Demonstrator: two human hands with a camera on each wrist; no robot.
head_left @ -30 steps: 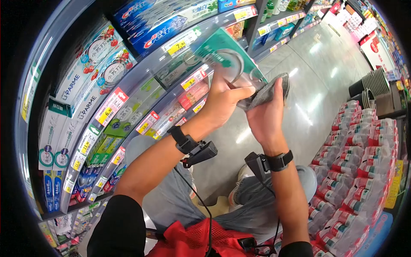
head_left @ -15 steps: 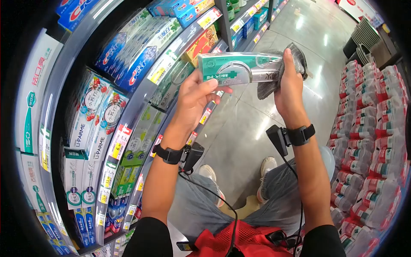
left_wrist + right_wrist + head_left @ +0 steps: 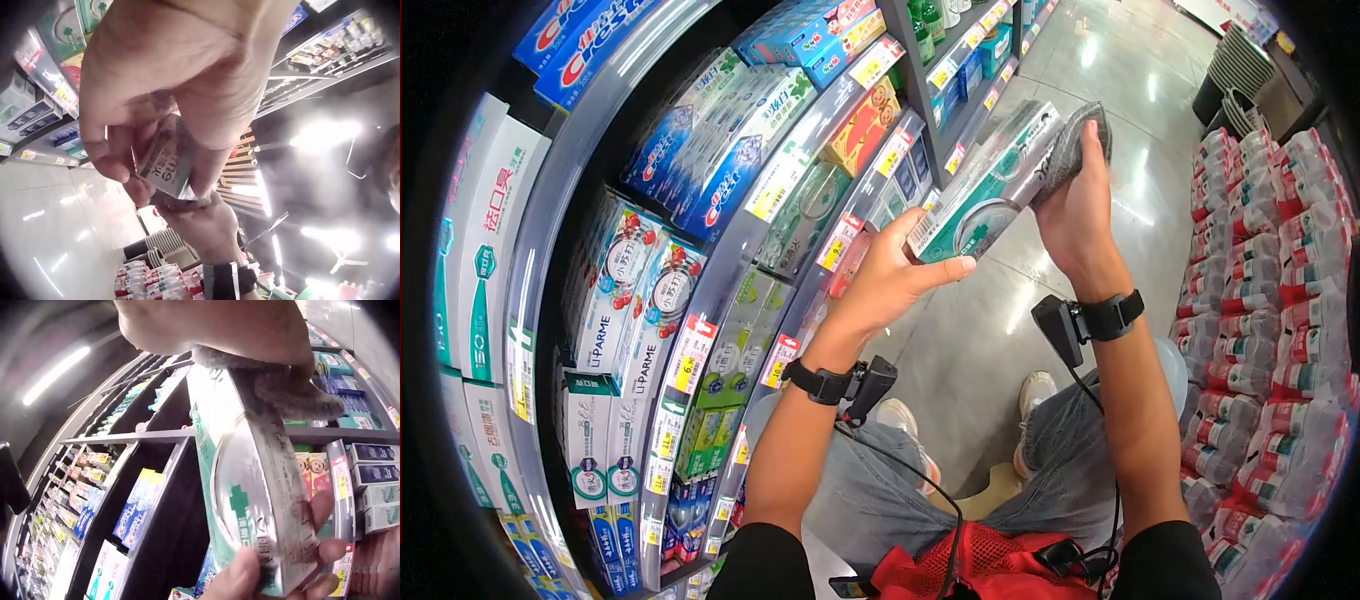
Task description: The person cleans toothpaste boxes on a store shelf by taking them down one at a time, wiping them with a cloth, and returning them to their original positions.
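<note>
A green and silver toothpaste box (image 3: 985, 205) is held up between my two hands, tilted, over the aisle floor. My left hand (image 3: 880, 285) grips its lower end, with the thumb on one side and the fingers on the other, as the right wrist view shows. At the box's upper end my right hand (image 3: 1080, 225) holds a grey cloth (image 3: 1060, 165) against it. In the right wrist view the cloth (image 3: 290, 394) is bunched under the right hand and overlaps the end of the box (image 3: 250, 481). The right fingers are largely hidden by the cloth.
Shelves with white toothpaste boxes (image 3: 615, 300) and blue boxes (image 3: 710, 150) curve along my left side, price tags (image 3: 690, 355) on their edges. Shrink-wrapped bottle packs (image 3: 1250, 330) stand stacked on the right. Dark stacked baskets (image 3: 1235, 75) stand farther back.
The box turned from slanting up, to lying nearly level, to tilted up to the right now. The left hand, near the cloth a second ago, has shifted to the box's other end.
</note>
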